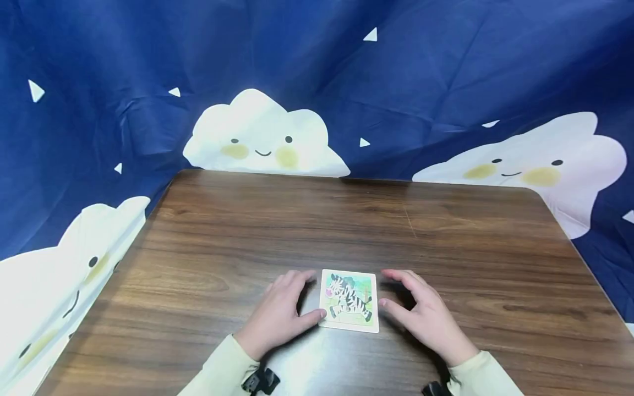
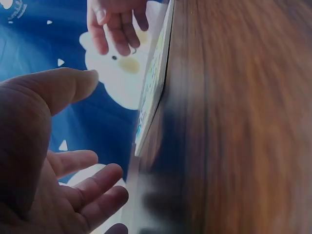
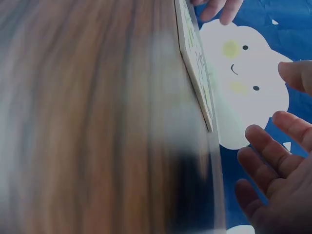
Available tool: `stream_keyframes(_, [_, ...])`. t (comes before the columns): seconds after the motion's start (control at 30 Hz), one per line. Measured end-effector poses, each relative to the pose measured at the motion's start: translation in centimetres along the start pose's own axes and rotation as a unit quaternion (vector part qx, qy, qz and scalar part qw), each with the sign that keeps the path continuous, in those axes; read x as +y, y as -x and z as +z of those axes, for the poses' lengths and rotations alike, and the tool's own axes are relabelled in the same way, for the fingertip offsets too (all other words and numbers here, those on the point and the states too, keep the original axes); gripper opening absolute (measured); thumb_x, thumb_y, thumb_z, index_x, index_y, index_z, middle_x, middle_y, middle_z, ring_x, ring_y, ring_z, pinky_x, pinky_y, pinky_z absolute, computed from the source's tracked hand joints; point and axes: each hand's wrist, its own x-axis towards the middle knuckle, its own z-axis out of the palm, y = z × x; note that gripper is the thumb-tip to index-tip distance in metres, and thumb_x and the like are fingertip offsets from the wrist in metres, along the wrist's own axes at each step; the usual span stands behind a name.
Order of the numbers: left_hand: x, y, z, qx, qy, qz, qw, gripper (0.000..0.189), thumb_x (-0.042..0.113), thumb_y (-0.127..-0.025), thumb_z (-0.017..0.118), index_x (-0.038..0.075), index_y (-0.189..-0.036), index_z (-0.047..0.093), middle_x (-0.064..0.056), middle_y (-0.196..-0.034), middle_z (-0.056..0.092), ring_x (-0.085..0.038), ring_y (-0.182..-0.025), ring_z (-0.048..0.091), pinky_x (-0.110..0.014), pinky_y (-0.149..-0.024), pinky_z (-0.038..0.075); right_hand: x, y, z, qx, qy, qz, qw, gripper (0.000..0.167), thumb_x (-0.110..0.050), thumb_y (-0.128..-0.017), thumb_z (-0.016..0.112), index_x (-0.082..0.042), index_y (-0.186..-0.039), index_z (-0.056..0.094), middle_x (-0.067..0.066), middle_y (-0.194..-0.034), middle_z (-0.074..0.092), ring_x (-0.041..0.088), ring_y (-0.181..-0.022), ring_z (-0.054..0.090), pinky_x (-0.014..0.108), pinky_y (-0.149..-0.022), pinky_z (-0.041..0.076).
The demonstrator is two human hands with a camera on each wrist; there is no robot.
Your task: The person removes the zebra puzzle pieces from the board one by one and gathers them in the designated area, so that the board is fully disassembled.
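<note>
A small square zebra puzzle (image 1: pixel 349 301) with a pale border lies flat on the wooden table, faint seams crossing its picture. To its left is my left hand (image 1: pixel 282 313), fingers spread and loosely bent, the thumb tip overlapping the puzzle's edge in the head view. The left wrist view has that hand (image 2: pixel 73 175) apart from the board's thin side. My right hand (image 1: pixel 428 313) is at the puzzle's right edge, thumb and index finger parted. Nothing lies within the right hand (image 3: pixel 282 170) in its own wrist view, where the puzzle (image 3: pixel 195 63) appears edge-on.
The brown wood-grain table (image 1: pixel 297 220) reaches back to a blue curtain (image 1: pixel 396 71) printed with smiling white clouds and small triangles. Black straps (image 1: pixel 261 380) circle the wrists beside pale sleeves (image 1: pixel 220 368).
</note>
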Motion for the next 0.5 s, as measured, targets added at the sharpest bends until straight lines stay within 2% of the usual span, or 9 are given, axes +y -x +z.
stream_keyframes(0.3, [-0.1,-0.8,0.5,-0.047,0.004,-0.017,0.9988,0.085,0.049,-0.075,0.082,0.015,-0.146,0.051,-0.003,-0.13,0.058,-0.022,-0.12,0.052,-0.046,-0.096,0.039,-0.1,-1.2,1.4,-0.017,-0.06,-0.012,0.998,0.041,-0.014,-0.082,0.082,-0.008,-0.121,0.069,-0.001,-0.116,0.068,0.012,-0.114,0.058,0.013,-0.099,0.033])
stream_keyframes(0.5, [-0.1,-1.2,0.5,-0.068,-0.007,-0.02,0.9975,0.093,0.052,-0.071,0.084,0.015,-0.148,0.048,-0.004,-0.128,0.056,-0.022,-0.116,0.051,-0.044,-0.092,0.038,-0.2,-2.4,2.4,-0.038,-0.054,-0.024,0.9975,0.036,-0.015,-0.084,0.081,-0.01,-0.118,0.072,-0.004,-0.113,0.068,0.012,-0.111,0.058,0.02,-0.097,0.038])
